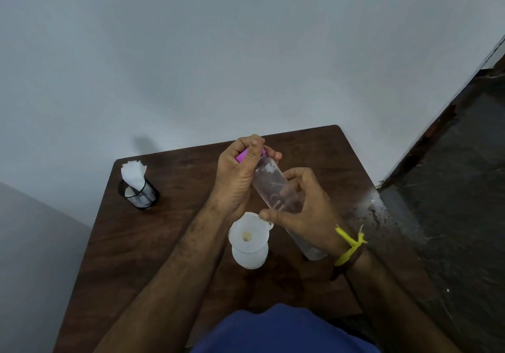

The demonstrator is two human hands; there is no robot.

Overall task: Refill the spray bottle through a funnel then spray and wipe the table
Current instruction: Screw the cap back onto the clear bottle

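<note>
Clear bottle [276,188] was held tilted above the tabletop [169,216], long axis running diagonal: pink cap [243,156] end pointed up and away to the far left, base down toward the near right, close to the right wrist. Some liquid showed inside; level hard to read.

Left hand [240,169] was wrapped over the cap, fingers curled tight round it, thumb on the near side, forearm coming in from the lower left. Right hand [303,210] gripped the bottle's mid body from the right, fingers curled round it, thumb along the near side. Yellow band [351,243] sat on the right wrist.

White funnel [248,233] stood upright in the white spray bottle [250,257], on the tabletop just below and near the hands, between the two forearms. Not touching the clear bottle as far as I could tell.

Black mesh cup [142,194] with white tissue [134,173] stood at the far left of the tabletop, well apart from the hands. Wet patch [374,210] showed at the right edge.
</note>
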